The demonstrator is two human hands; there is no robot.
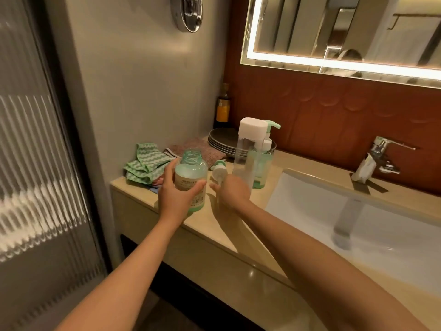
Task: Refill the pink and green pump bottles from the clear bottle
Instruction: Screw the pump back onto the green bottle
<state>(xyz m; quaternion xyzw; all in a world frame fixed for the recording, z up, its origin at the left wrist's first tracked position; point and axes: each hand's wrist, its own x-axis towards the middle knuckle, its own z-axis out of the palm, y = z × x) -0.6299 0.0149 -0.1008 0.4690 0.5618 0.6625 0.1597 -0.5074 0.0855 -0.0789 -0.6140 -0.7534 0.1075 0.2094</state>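
— Fingers of the left hand were wrapped round the green bottle, thumb on the near left side and the rest clamped over the label by the barcode. What about its top?

— Its neck was open, with no pump on it. That bottle stood upright near the left end of the counter, though whether its base touched the stone I could not tell.

— And the right hand?

— It was just right of the bottle, blurred, with its fingers closed on the tube of the pump head; the pump's white and green top showed just beyond the fingertips.

— Where was the clear bottle?

— Farther back, upright, with a white cap, right beside the hand. A second green pump bottle stood touching it on the right, pump on.

— Anything else?

— Folded cloths and stacked plates lay at the far left, and the sink sat to the right.
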